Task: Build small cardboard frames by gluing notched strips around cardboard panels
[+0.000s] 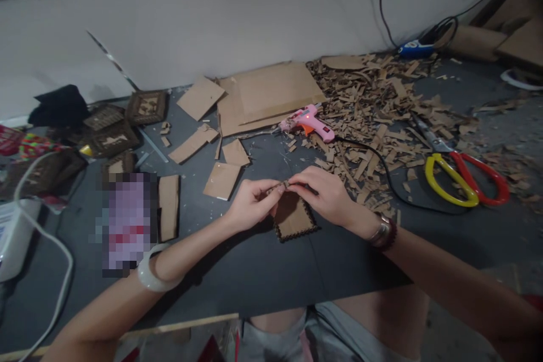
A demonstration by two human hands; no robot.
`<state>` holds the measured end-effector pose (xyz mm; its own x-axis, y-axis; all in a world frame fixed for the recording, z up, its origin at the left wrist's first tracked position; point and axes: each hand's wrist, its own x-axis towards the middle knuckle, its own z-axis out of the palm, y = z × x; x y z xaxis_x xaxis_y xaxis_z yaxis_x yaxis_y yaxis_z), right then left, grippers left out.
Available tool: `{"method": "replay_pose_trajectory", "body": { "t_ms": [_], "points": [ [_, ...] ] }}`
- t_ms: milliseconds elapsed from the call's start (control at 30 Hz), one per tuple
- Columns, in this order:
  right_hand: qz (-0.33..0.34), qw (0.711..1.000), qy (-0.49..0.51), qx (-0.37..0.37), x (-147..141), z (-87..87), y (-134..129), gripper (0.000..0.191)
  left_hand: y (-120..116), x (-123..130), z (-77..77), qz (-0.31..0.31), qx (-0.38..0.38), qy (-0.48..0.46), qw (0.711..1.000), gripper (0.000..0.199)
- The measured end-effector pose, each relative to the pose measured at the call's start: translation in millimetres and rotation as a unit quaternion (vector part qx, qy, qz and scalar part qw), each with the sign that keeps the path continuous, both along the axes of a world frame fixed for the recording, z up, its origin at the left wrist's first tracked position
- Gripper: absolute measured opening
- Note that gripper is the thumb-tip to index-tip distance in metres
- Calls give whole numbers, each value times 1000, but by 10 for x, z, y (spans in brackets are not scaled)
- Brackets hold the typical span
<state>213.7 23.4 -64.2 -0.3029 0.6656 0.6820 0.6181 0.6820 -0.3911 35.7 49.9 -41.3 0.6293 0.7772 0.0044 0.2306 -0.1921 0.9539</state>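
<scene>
In the head view, a small cardboard piece (296,216) with a dark scalloped border lies on the dark table under my fingers. At its far edge, my left hand (254,202) pinches the border between thumb and fingers. My right hand (324,192) closes its fingertips on the same edge, right beside the left ones. Whether a separate small strip sits between the fingertips is too small to tell. Just beyond my hands rests a pink glue gun (311,123) with an orange trigger, its nozzle pointing left. A loose cardboard square (222,180) lies left of my hands.
Cardboard scraps (373,119) pile up behind and to the right, with scissors (453,175) with yellow and red handles nearby. A large cardboard sheet (271,90) lies at the back. Framed cardboard pieces (147,106) sit left. The glue gun's black cord (388,172) loops across the right side.
</scene>
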Motion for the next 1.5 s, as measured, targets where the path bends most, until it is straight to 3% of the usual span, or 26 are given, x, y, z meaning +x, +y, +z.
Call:
{"method": "replay_pose_trajectory", "body": {
  "t_ms": [367, 800, 1000, 1200, 1500],
  "points": [
    [8, 999, 29, -17, 2, 12, 5, 11, -8, 6, 21, -2, 49, 7, 999, 32],
    [0, 999, -7, -52, -8, 21, -15, 16, -11, -10, -9, -17, 89, 26, 996, 35],
    [-13, 997, -34, -74, -18, 11, -21, 16, -24, -8, -11, -21, 56, 24, 998, 32],
    [-49, 997, 18, -57, 25, 10, 7, 12, -26, -10, -23, -2, 34, 20, 999, 33],
    [-8, 998, 8, -56, 12, -1, -11, 10, -17, -25, -71, -6, 122, 36, 992, 32]
  ]
}}
